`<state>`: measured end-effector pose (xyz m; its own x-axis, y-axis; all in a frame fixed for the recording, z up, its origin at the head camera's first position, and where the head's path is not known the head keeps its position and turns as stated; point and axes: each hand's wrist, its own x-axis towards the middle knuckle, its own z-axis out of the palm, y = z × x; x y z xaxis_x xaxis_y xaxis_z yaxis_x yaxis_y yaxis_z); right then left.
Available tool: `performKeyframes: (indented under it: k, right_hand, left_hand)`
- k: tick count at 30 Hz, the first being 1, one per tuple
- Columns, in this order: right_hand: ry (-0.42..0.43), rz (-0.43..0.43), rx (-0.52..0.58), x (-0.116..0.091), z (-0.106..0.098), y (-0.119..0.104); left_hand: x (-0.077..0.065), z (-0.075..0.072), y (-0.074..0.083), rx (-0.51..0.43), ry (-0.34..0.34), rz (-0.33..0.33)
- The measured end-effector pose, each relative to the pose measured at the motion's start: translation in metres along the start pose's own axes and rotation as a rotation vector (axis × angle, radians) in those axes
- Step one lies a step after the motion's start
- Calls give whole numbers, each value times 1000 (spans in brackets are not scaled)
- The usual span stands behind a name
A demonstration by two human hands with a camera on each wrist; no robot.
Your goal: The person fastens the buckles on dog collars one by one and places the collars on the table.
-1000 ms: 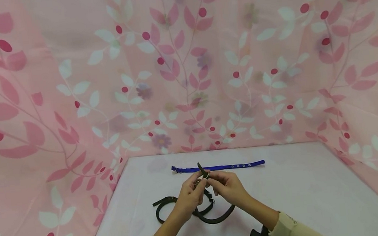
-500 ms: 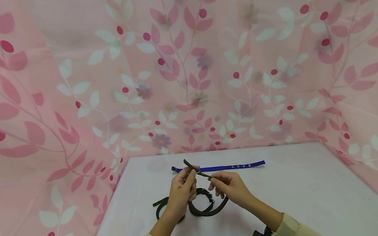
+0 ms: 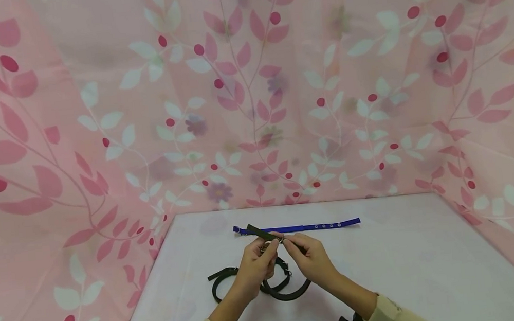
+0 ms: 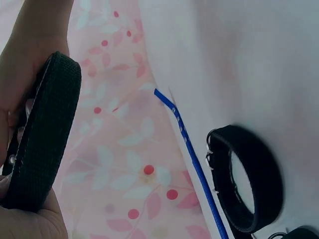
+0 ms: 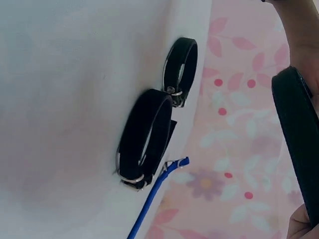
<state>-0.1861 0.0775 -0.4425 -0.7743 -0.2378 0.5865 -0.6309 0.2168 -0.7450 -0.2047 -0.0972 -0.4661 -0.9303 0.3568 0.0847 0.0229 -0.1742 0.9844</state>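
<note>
Both hands hold a dark green dog collar (image 3: 291, 297) up above the table, bent into a loop that hangs between them. My left hand (image 3: 251, 270) pinches it by the metal buckle, and the strap's free end sticks out up and to the left. Fingertips of my right hand (image 3: 315, 262) pinch the strap at the buckle, close against the left fingers. The wrist views show the collar's broad webbing outer side (image 4: 47, 132); fingers hide most of the buckle.
Two dark collars, a left one (image 3: 217, 288) and a middle one (image 5: 144, 134), stand buckled into loops on the white table (image 3: 411, 269), below the hands. A blue collar (image 3: 300, 228) with eyelets lies stretched out near the back edge. Pink leaf-patterned cloth (image 3: 251, 104) surrounds the table.
The hands drew apart with the strap stretched between them, then came back together at the buckle. The strap's free end, upright before, now points up and left. The collars on the table stay put.
</note>
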Motion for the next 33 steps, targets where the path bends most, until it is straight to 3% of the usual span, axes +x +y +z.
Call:
performKeyframes:
  k: [3,7,17,21,24,30,33]
  right_hand:
    - [-37,27,69,-1,1,9]
    - [-34,82,113,-3,3,28]
    - [-115,162,254,-2,4,40]
    - [-157,217,350,-5,3,41]
    - [-158,198,381,-6,1,41]
    - [-144,99,266,-2,-1,40]
    - [-132,92,292,-5,-1,41]
  left_hand:
    - [0,1,-2,40,-27,-15]
    - [0,1,1,76,-32,15]
    - [-4,-3,7,-25,-31,-38]
    - [-5,-6,8,-47,21,-33]
    - [-3,-9,9,-60,55,-22]
    - [0,-13,13,-63,78,7]
    - [1,-15,15,-76,96,27]
